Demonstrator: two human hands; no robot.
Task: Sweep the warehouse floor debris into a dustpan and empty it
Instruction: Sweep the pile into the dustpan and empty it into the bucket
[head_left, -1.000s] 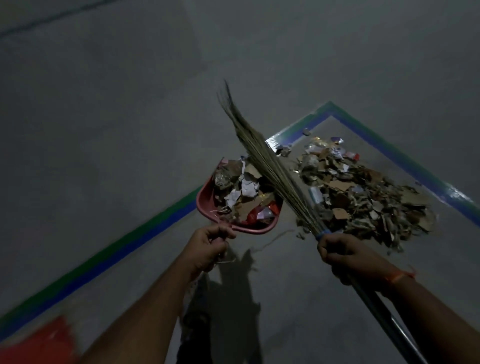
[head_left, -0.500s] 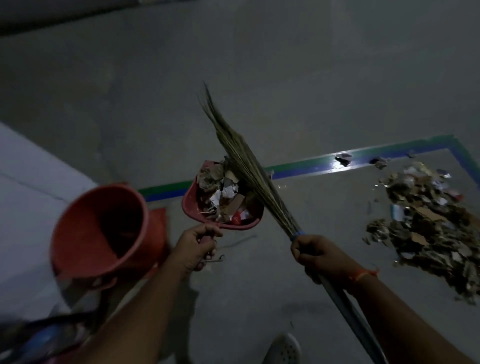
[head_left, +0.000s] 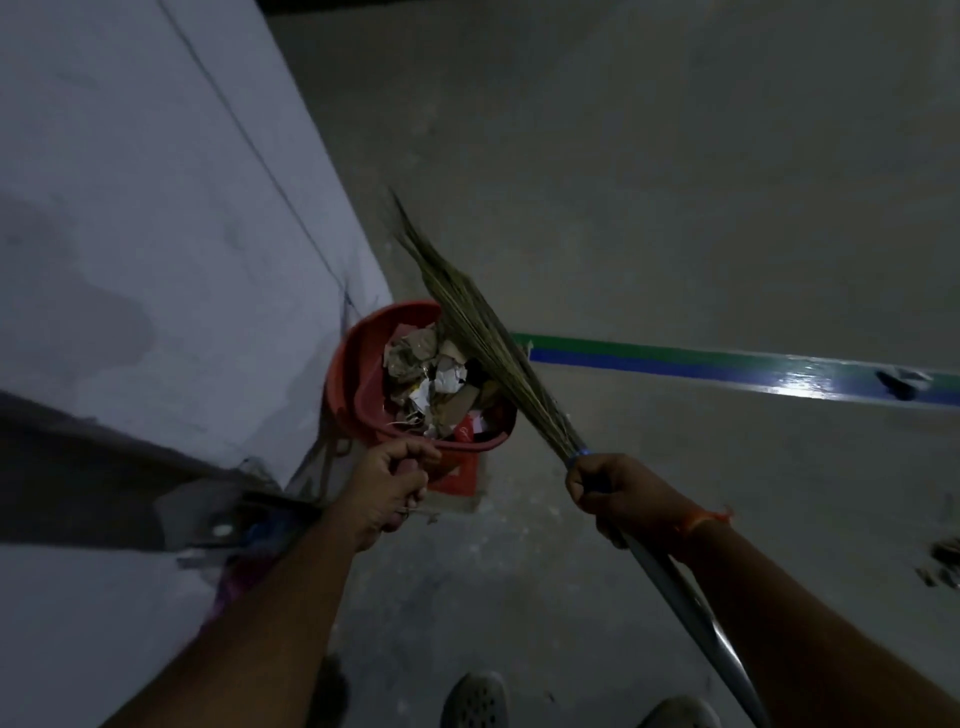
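Over the red bucket (head_left: 345, 374) at ten o'clock, the loaded dustpan (head_left: 470, 441), gripped by the left hand (head_left: 392, 486), has arrived for tipping, while the right hand (head_left: 615, 493) clasps the broom (head_left: 488, 343).

A pale wall (head_left: 156, 218) closes off the whole left side, running down to the floor just behind the red bucket (head_left: 345, 374). The loaded dustpan (head_left: 467, 441), held by the left hand (head_left: 389, 488), sits over the bucket's mouth and blocks it. The broom (head_left: 467, 322), gripped by the right hand (head_left: 618, 493), slants across the dustpan's right edge and bars passage from that side. Dark clutter (head_left: 244, 525) crowds the wall's foot at lower left. To the right, the concrete floor (head_left: 675, 182) lies open on both sides of the green and blue stripe (head_left: 727, 364). Two shoes (head_left: 475, 701) stand at the bottom edge.
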